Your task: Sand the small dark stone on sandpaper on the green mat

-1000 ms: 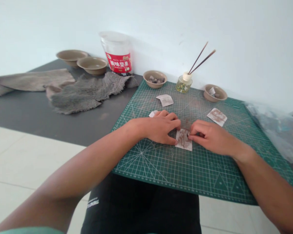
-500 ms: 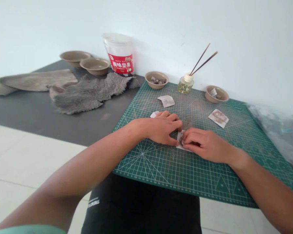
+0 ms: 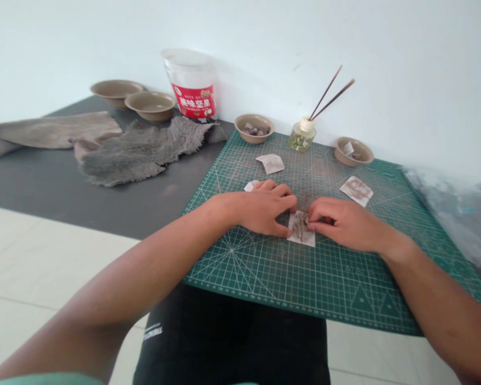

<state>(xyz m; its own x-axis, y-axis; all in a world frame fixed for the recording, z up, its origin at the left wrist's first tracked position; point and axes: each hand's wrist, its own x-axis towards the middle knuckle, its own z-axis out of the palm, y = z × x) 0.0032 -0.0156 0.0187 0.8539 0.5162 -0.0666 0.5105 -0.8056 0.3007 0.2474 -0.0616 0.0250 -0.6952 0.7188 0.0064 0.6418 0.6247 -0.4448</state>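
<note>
A small white paper square (image 3: 300, 235) smeared with brown lies on the green cutting mat (image 3: 256, 278). My left hand (image 3: 266, 207) rests flat with fingers apart, its thumb and forefinger at the left edge of the square. Pinched closed over the right edge of that paper is my right hand (image 3: 340, 222); a dark bit shows at its fingertips, too small to name. Another white paper piece (image 3: 249, 185) sticks out from beneath my left fingers. Farther back lie a faintly marked paper (image 3: 271, 163) and a brown-smeared one (image 3: 356, 191).
At the mat's back stand a bowl of dark lumps (image 3: 254, 135), a reed diffuser (image 3: 302, 136) and a bowl with small pieces (image 3: 353, 158). Grey cloths (image 3: 132, 155), two bowls (image 3: 150, 111) and a plastic tub (image 3: 192, 91) occupy the left. Clear plastic (image 3: 452, 208) lies right.
My right hand has moved slightly right and away from me across the paper, uncovering more of its brown smears. My left hand stays in place; the view has shifted a little.
</note>
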